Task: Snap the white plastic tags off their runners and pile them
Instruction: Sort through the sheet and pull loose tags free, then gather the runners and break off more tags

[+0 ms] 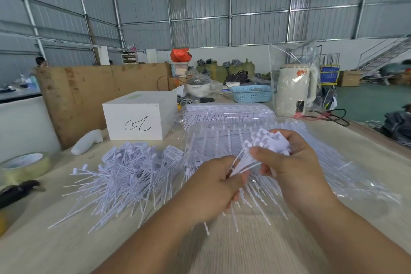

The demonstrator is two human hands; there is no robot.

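Note:
Both hands hold one bunch of white plastic tags [262, 147] above the table. My right hand [291, 162] grips the bunch near its flat heads, which fan out above my fingers. My left hand [213, 182] grips the thin tails lower down. A loose pile of snapped-off tags [124, 176] lies on the table to the left. Sheets of tags still on their runners [224, 140] lie in clear plastic just behind my hands, with a second wrapped stack [224, 113] further back.
A white box [138, 120] with a black scribble stands behind the pile, a white bottle [86, 144] beside it. A tape roll [24, 165] and a black tool [17, 191] lie far left. A bagged cream kettle [295, 91] and blue basket [251, 93] stand at the back.

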